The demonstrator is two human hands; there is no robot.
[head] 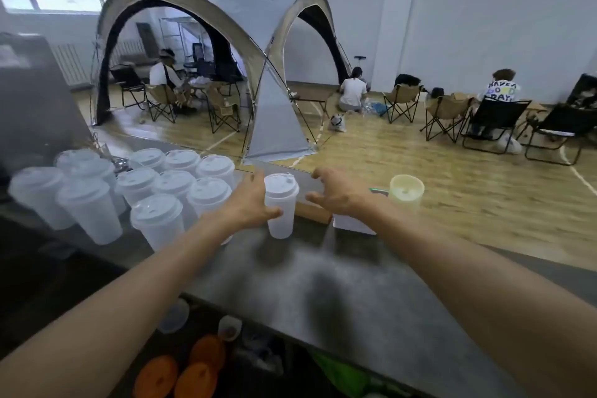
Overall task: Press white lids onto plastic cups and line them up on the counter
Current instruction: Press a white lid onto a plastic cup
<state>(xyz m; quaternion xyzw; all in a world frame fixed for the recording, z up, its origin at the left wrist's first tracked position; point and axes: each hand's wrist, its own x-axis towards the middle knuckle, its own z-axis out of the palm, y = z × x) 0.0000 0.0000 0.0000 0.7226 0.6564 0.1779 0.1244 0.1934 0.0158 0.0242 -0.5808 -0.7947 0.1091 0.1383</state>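
A: Where's the cup?
B: The lidded cup (280, 203) stands on the counter (339, 287), just right of the lined-up cups (155, 191); the left hand (250, 200) grips its side, the right hand (339, 194) hovers beside it, fingers loose, holding nothing.
A: Risk?
B: A sideways nudge could topple neighbours

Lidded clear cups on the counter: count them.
12: eleven in the cluster at the left of the counter, one gripped by the left hand at centre. Cups overlap, so some may be hidden.
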